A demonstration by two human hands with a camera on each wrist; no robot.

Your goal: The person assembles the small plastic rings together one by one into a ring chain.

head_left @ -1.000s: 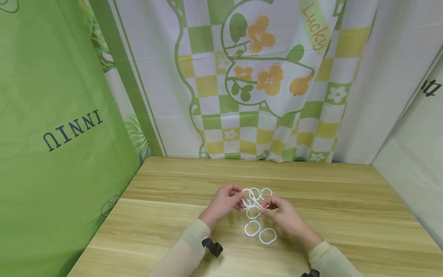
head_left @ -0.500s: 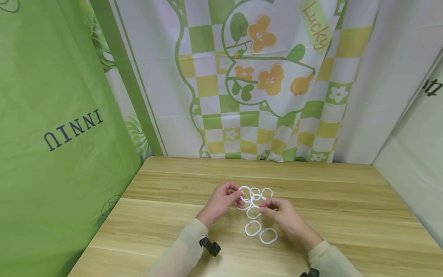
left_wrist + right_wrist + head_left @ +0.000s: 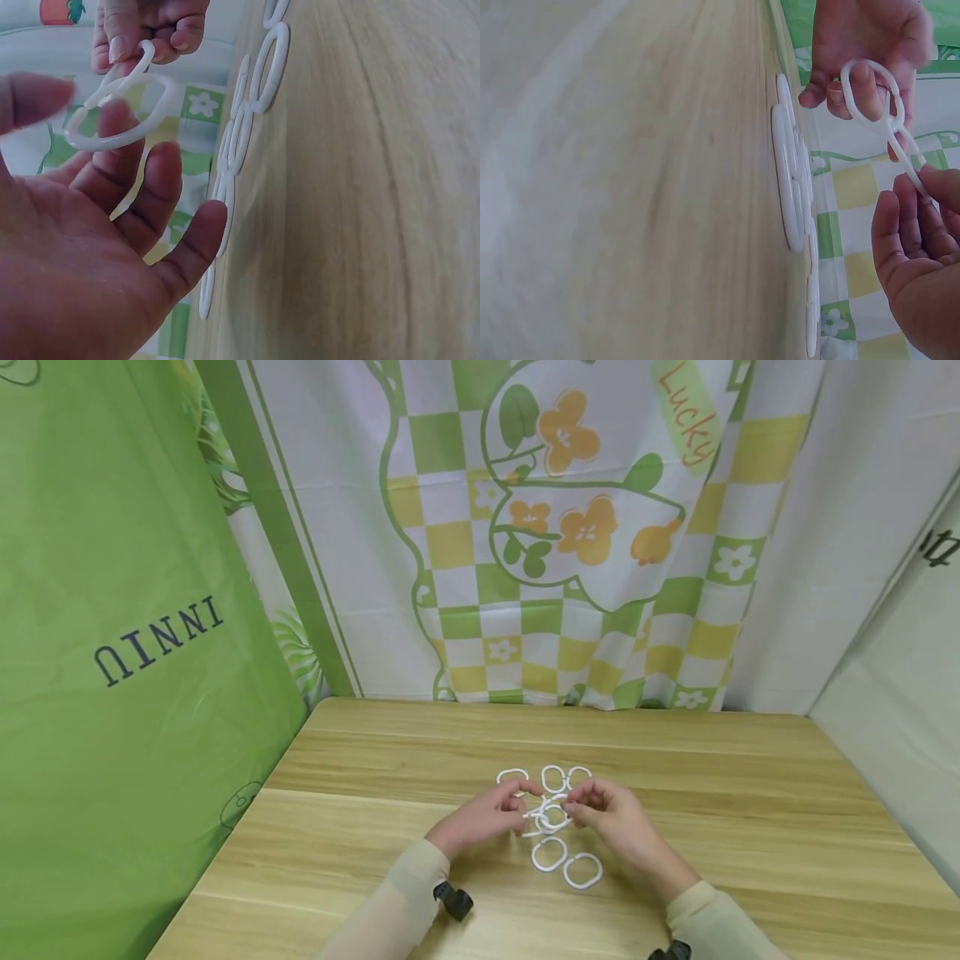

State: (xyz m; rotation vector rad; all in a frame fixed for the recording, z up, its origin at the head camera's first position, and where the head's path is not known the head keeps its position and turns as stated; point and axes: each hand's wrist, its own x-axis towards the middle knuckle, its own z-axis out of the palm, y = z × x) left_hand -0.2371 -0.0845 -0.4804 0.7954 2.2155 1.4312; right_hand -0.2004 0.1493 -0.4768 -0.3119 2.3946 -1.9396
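My right hand (image 3: 615, 818) pinches a white plastic ring (image 3: 904, 154) between thumb and fingers, held up above the table. A second white ring (image 3: 847, 86) hangs linked with it, seen in both wrist views. Beside that second ring is my left hand (image 3: 97, 247), thumb apart and fingers loosely bent. Its index finger is at the ring's loop; whether it touches is unclear. Below on the wood lie several more white rings, among them a near ring (image 3: 533, 855) and another ring (image 3: 583, 887) beside it. In the head view the held rings overlap those beneath.
The wooden table (image 3: 390, 752) ends at a patterned curtain (image 3: 525, 627) behind and a green cloth (image 3: 150, 568) on the left. A white panel (image 3: 900, 693) stands at the right. Another white ring (image 3: 512, 770) lies behind the left hand.
My left hand has let go of its ring, its thumb and fingers now parted, and has come lower. The linked rings hang from the right hand. A ring behind the left hand has come into sight.
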